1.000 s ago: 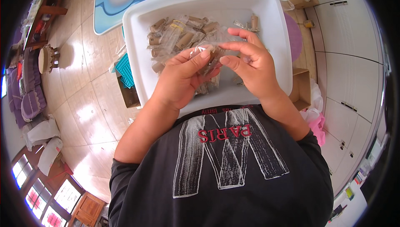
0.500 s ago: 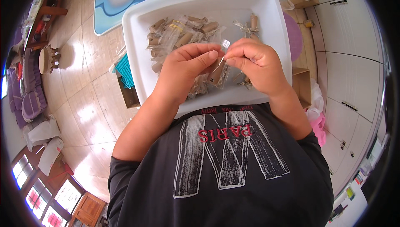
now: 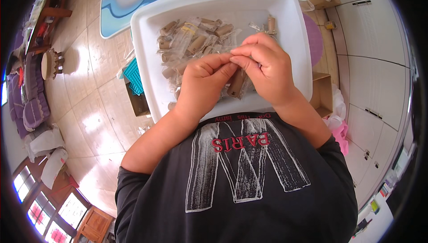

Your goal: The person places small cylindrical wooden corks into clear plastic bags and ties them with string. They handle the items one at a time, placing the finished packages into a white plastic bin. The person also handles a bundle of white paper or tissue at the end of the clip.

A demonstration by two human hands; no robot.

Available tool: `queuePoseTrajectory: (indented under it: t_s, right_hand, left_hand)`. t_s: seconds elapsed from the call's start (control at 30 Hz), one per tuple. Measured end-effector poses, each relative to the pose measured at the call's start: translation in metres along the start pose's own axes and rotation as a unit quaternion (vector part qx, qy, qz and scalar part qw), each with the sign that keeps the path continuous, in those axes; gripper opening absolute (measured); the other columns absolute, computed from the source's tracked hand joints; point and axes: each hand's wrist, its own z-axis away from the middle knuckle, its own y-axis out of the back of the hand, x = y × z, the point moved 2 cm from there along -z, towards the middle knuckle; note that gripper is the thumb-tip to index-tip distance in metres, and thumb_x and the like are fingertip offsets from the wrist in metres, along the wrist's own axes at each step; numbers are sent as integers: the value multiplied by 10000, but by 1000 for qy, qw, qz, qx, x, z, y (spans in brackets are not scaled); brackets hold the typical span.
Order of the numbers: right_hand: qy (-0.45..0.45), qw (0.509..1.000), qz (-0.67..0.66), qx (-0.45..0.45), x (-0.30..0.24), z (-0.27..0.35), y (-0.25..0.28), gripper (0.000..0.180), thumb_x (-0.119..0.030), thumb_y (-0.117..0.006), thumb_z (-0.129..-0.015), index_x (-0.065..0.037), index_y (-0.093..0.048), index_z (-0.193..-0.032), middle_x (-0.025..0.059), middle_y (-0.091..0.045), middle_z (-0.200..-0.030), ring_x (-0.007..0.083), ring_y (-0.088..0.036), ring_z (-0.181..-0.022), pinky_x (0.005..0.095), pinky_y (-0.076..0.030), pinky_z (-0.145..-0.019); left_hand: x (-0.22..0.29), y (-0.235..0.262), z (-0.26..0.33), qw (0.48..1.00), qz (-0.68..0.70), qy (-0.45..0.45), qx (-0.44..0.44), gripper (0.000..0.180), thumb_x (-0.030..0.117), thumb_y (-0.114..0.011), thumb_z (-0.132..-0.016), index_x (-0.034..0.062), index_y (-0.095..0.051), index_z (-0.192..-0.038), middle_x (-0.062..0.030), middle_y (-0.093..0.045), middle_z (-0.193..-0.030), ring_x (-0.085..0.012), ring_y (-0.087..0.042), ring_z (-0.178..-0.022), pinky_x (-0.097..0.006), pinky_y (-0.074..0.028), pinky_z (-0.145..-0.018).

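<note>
I see the left hand (image 3: 203, 80) and right hand (image 3: 269, 67) pinching the upper end of a wrapped brown roll (image 3: 236, 84); below the fingers (image 3: 228, 67), its long axis slants down-left.

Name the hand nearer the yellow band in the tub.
Left: in the picture, the left hand sits below the yellow band; the right hand is farther off, below and rightward.

Wrapped brown rolls (image 3: 196, 44) crowd the left of the white tub (image 3: 214, 2), leaving bare room beside its right wall (image 3: 299, 42).
</note>
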Motion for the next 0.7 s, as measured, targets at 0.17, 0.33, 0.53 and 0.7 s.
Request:
queuePoseTrajectory:
  t_s: [0.17, 0.33, 0.53, 0.7]
  right_hand:
    - [-60, 994, -90, 33, 10, 3, -7, 59, -65, -627, -799, -22, -590, -782, 61, -568, -733, 146, -539, -561, 243, -426, -495]
    - [-320, 818, -434, 198, 39, 0, 8, 142, -169, -520, -915, -37, -546, -868, 10, -542, -759, 55, -387, -484, 191, -307, -442]
    - [-332, 809, -470, 121, 53, 10, 24, 211, -249, -572, -890, -38, -567, -901, -50, -467, -615, 14, -325, -469, 175, -244, -413]
    - [-354, 884, -299, -69, 26, 16, 6, 207, -226, -663, -824, -29, -609, -859, -70, -511, -617, -3, -375, -512, 168, -270, -431]
  left_hand:
    - [1, -3, 0, 998, -58, -31, 11, 152, 70, -572, -869, -19, -640, -971, -17, -646, -818, -30, -526, -702, -180, -434, -619]
    - [5, 1, 3, 996, -84, -37, 15, 175, 81, -529, -899, -22, -617, -1010, -63, -663, -920, -57, -562, -762, -195, -456, -681]
    - [11, 9, 2, 996, 56, -3, 63, 143, 62, -514, -901, -31, -558, -1000, -82, -655, -919, -91, -597, -775, -219, -496, -687]
    - [9, 9, 2, 997, 53, -11, 61, 135, 65, -528, -895, -33, -542, -987, -98, -653, -924, -92, -598, -776, -219, -500, -691]
